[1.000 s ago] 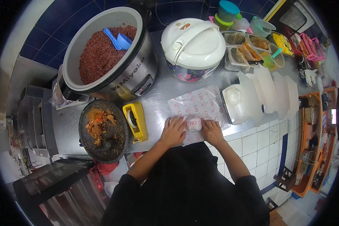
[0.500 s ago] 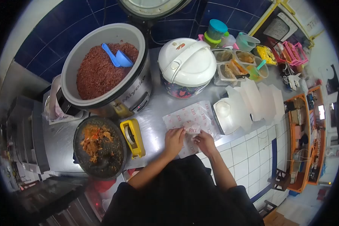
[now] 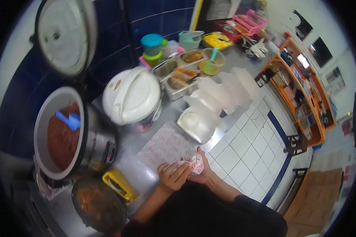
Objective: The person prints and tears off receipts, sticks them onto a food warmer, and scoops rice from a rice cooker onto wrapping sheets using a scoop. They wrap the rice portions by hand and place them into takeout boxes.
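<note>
A small paper-wrapped packet [image 3: 196, 162], white with red print, is between my hands close to my body. My right hand [image 3: 204, 173] cups it from the right and below. The fingers of my left hand [image 3: 174, 177] press together against its left side. Part of the packet's top looks clear and shiny; its contents are hidden. Just beyond my hands, a printed wrapping sheet [image 3: 162, 147] lies flat on the steel counter [image 3: 135, 160]. An open white-lined takeaway box [image 3: 197, 125] stands to its right with a white mound inside.
At left are an open rice cooker [image 3: 41, 138] with reddish-brown rice and a blue scoop [image 3: 70, 120], a stone mortar [image 3: 99, 205], and a yellow tape dispenser [image 3: 120, 185]. Farther back stand a white lidded rice container [image 3: 132, 94], food tubs [image 3: 174, 89], and more open boxes [image 3: 229, 91].
My view has turned right. The packet has come off the sheet and closer to my body; my right hand now cups it while my left fingers lie against it.
</note>
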A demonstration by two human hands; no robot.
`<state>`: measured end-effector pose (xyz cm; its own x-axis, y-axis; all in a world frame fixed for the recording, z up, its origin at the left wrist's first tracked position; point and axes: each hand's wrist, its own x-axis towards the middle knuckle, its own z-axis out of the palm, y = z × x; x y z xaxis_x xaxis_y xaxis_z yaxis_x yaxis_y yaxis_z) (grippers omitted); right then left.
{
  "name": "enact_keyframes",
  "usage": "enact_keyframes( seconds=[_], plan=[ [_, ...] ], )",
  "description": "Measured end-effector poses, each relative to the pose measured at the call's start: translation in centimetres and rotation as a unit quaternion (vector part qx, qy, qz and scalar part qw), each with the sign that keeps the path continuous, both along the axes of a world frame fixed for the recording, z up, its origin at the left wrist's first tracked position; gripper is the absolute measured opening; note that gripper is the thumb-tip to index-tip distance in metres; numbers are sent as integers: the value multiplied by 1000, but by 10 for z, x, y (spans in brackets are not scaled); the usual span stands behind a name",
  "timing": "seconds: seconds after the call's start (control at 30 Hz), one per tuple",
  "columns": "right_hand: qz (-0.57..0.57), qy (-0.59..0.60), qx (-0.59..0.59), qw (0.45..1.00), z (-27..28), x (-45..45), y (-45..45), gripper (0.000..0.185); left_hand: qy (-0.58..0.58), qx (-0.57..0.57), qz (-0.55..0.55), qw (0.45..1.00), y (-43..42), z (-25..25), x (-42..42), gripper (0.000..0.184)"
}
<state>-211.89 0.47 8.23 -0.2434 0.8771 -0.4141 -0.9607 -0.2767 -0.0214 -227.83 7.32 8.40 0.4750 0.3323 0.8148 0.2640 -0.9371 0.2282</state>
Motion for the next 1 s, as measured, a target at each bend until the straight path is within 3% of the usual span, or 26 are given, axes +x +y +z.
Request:
enact_keyframes(
  seconds=[0.2,0.23,0.33,0.37,0.4,0.47,0.53,0.63,0.73,0.8,0.87,0.93,0.97,1.0],
  plan=[
    [-31,-142,43,988,46,111,4,69,35,-58,29,997,-6,11,110,43],
    [-47,-228,36,972,54,137,7,63,66,-34,33,997,-2,10,131,50],
    [-140,-347,-1,927,85,232,14,57,53,-76,71,993,1,29,202,48],
    [-196,-375,36,905,86,275,16,52,86,-67,85,990,6,31,213,46],
    [-250,-401,70,879,88,320,19,47,63,-87,97,989,12,30,223,44],
    [-306,-663,3,683,93,401,39,46,20,-137,129,982,18,29,232,40],
    [-217,-764,-29,607,66,471,61,57,27,-172,193,966,19,43,231,35],
    [9,-881,-83,466,6,525,99,71,25,-204,269,941,21,51,216,31],
    [-36,-810,-86,578,-109,542,146,75,-8,-248,325,913,16,53,214,30],
    [-5,-850,-122,513,-121,537,150,74,-59,-329,351,875,8,53,216,29],
    [15,-874,-164,456,-112,520,154,68,-33,-322,355,877,5,47,208,29],
    [87,-945,-165,268,-100,520,152,45,-20,-303,382,873,3,40,190,29],
    [39,-996,-34,69,-164,556,156,40,-18,-271,406,873,6,35,181,28],
    [63,-995,-12,82,-164,570,155,40,-33,-273,425,862,10,41,168,28]
  ],
)
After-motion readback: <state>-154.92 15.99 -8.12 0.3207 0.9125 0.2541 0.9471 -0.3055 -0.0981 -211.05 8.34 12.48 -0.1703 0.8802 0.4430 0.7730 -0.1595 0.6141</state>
